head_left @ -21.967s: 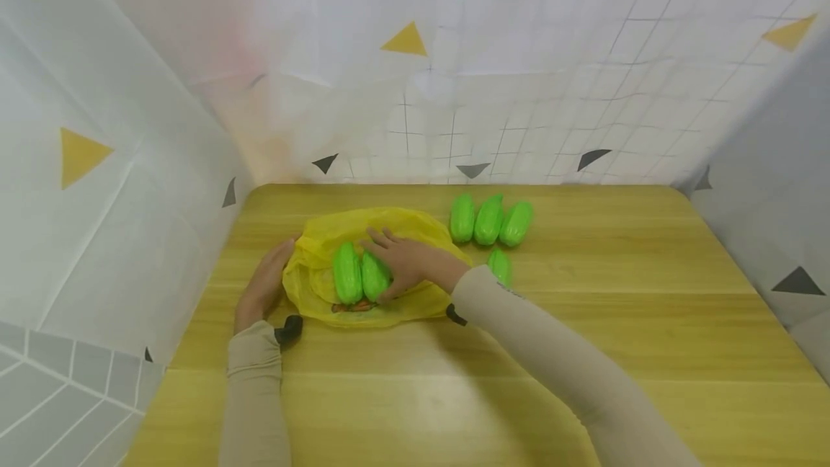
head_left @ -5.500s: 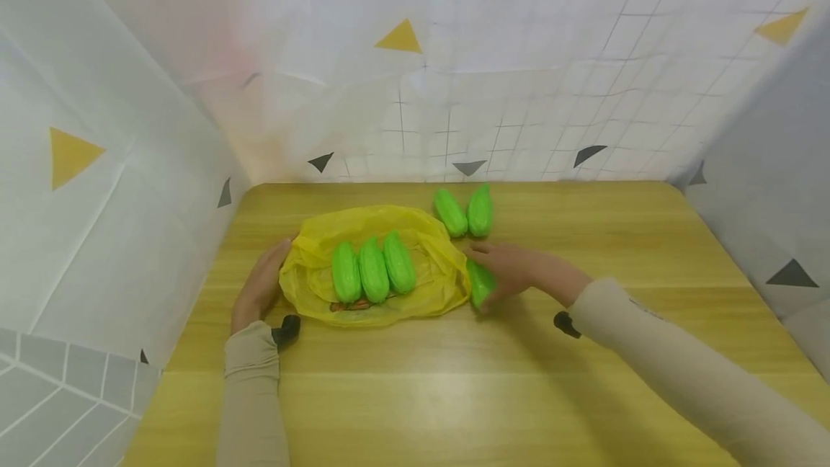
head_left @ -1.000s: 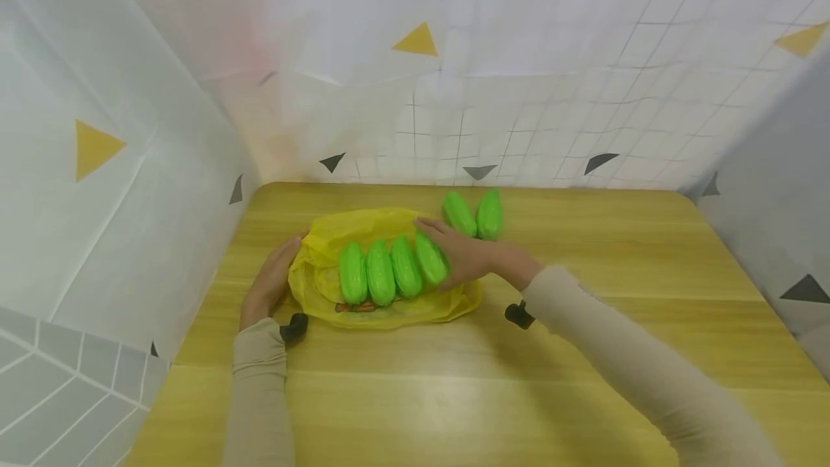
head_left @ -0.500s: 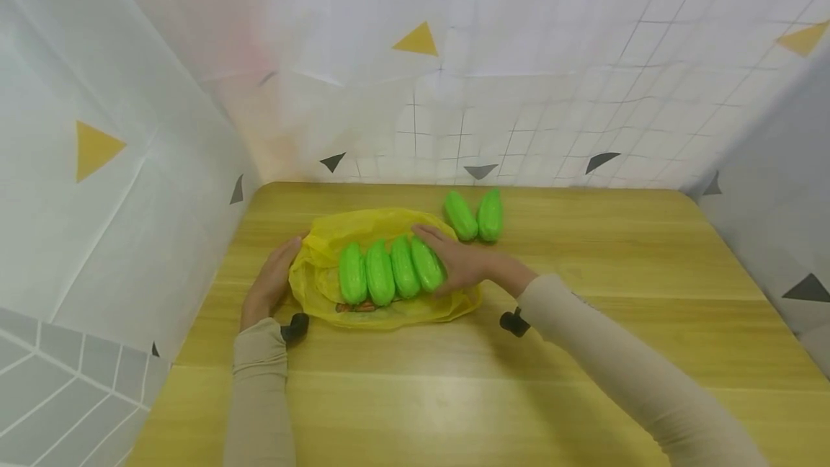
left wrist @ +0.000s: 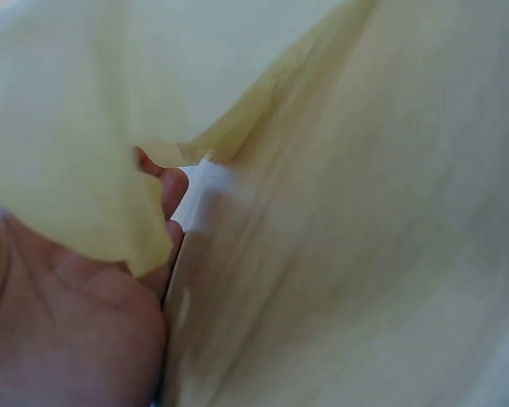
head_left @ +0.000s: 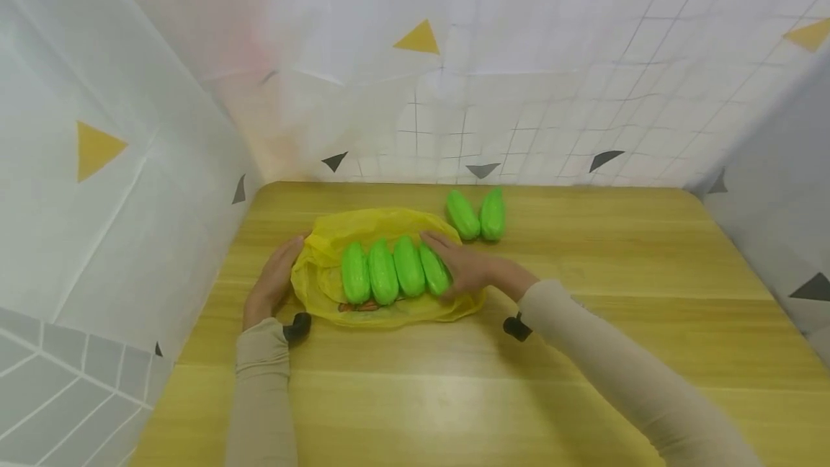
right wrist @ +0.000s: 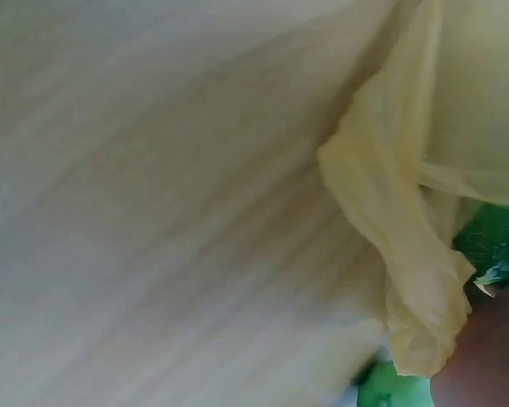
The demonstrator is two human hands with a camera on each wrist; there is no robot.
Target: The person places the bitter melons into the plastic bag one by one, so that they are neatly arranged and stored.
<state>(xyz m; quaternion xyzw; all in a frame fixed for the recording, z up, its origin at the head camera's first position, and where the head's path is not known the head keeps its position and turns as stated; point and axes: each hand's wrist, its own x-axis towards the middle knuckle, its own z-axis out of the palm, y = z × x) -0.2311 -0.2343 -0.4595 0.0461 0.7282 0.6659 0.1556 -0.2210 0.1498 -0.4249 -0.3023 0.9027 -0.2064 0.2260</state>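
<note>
A yellow plastic bag (head_left: 324,287) lies spread on the wooden table (head_left: 583,272). Several bright green toy gourds lie side by side on it. My right hand (head_left: 457,265) rests on the rightmost gourd (head_left: 433,270), fingers laid along its far side. My left hand (head_left: 275,279) lies flat against the bag's left edge. Two more green gourds (head_left: 476,214) sit on the table behind the bag. The left wrist view is filled by yellow bag (left wrist: 68,127) and tabletop beside my palm. The right wrist view shows crumpled bag (right wrist: 407,246) and a patch of green gourd (right wrist: 496,242).
White patterned sheets wall the table in at the left, back and right. The table's right half and front show bare wood. Its rounded back right corner (head_left: 687,197) lies close to the sheet.
Over the last second my right hand has drawn the fourth gourd leftward and slightly toward me, closing it up against the row on the bag. The left hand has stayed put.
</note>
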